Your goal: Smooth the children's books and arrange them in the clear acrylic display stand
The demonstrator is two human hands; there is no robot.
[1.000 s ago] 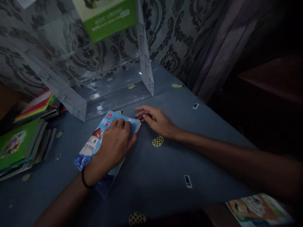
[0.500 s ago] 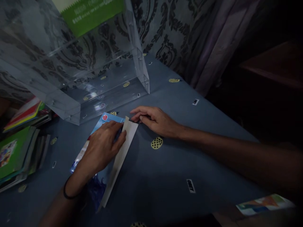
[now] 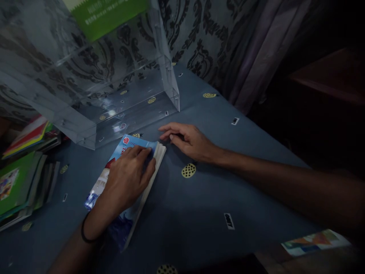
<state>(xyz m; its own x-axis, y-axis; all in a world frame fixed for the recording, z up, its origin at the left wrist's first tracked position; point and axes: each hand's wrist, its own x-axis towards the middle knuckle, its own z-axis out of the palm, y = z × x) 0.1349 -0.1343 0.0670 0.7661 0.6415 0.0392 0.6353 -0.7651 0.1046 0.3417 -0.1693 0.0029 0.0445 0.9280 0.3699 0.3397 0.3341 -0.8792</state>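
Note:
A paperback book [image 3: 118, 229] with a glossy blue cover lies slanted on the table, its white page edges facing right. Across the cover rests my left hand [image 3: 128, 177], palm down with the fingers laid out over the upper part and the thumb near the page edge. A dark band circles that wrist. Just right of the book's top corner, my right hand [image 3: 191, 142] hovers over or rests on the cloth, fingers loosely stretched, holding nothing. A narrow gap separates it from the book.
A clear acrylic rack [image 3: 137, 123] stands behind the book, with a green item [image 3: 111, 19] on its upper level. Stacked books [image 3: 17, 186] lie at the left. Blue patterned cloth covers the table [image 3: 205, 201]. A curtain [image 3: 259, 57] hangs beyond the far edge.
The pale flap raised along the book's right side is now down, and the page edges show. My left hand has shifted slightly right; my right hand has drawn slightly away from the corner.

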